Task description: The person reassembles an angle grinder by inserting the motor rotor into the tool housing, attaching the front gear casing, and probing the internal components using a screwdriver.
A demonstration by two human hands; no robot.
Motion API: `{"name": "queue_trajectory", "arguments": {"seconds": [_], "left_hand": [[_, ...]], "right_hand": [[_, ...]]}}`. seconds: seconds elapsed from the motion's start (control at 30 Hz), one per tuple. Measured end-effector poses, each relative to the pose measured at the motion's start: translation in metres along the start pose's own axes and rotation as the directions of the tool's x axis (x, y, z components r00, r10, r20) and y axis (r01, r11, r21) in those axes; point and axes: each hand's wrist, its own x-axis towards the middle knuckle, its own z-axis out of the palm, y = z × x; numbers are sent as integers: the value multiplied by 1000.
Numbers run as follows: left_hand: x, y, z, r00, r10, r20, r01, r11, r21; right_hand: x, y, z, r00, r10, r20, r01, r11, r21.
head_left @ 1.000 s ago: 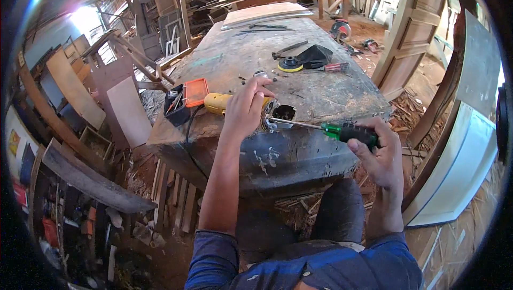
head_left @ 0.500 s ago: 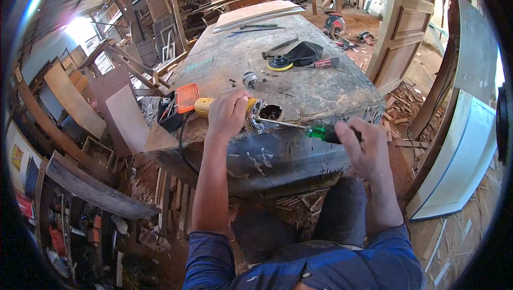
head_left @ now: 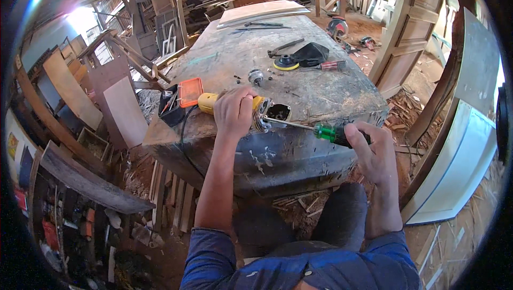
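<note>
Left hand clasps a yellow power tool at the worktop edge; right hand, regripped within the last second, holds a green-and-black screwdriver to its open end, apparently mid-turn.

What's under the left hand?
A yellow power tool: one end shows left of the left hand, its metal head to the right. The middle of the body is covered, so any switch or markings there can't be seen.
</note>
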Motion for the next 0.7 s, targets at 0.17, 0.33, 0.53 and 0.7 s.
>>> {"name": "queue_trajectory", "arguments": {"seconds": [0.17,0.33,0.53,0.7], "left_hand": [[-5,-2,-1,1000,-22,-14,22,1000,-7],[-6,6,1,997,-42,-57,45,998,45],[-8,11,1,996,-52,-79,54,998,33],[-9,9,5,995,-39,-91,44,998,46]], "right_hand": [[-3,-3,11,921,-335,-200,359,928,97],[-9,-5,-4,953,-286,-99,292,955,48],[-7,-8,0,999,-41,19,40,998,57],[-6,-7,19,839,-377,-392,440,895,80]]}}
